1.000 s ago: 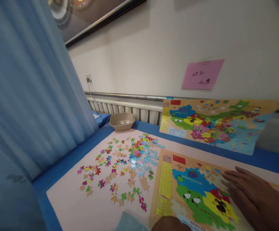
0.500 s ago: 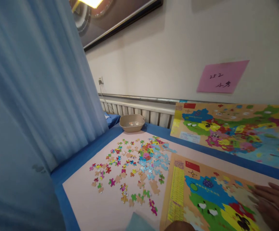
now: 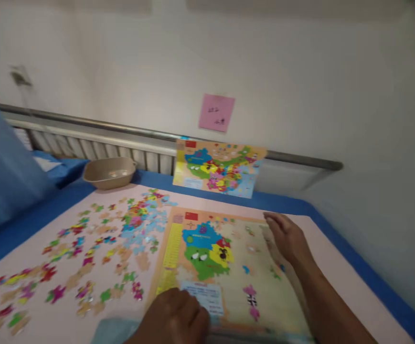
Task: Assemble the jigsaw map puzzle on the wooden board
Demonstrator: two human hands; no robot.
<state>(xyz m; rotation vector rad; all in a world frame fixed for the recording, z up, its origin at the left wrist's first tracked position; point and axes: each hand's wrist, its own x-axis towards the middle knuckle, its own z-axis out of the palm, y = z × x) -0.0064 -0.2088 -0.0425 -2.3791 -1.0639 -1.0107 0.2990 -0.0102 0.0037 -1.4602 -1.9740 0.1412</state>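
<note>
A partly filled jigsaw puzzle board [image 3: 173, 234] with a cartoon map lies on the pale sheet in front of me. My left hand [image 3: 178, 317] is closed, its fingers curled at the board's front left edge; whatever is in them is hidden. Over the board's far right part, my right hand [image 3: 288, 236] rests with fingers extended, slightly blurred. Joined pieces fill the map's left side, and a black-and-white patterned pink piece group [image 3: 252, 301] sits apart in the bare area. Loose puzzle pieces [image 3: 103, 241] are scattered left of the board.
A beige plastic basket [image 3: 109, 179] stands at the back left. A reference map picture [image 3: 218, 167] leans against the wall rail [image 3: 303, 161]. A pink note [image 3: 217, 112] is on the wall. A blue curtain [image 3: 6, 186] hangs at left; a light-blue item [image 3: 114, 330] lies in front.
The view has swung right, so board, basket and pieces appear further left. My left hand shows more fully, and my right hand is now at the board's far right side.
</note>
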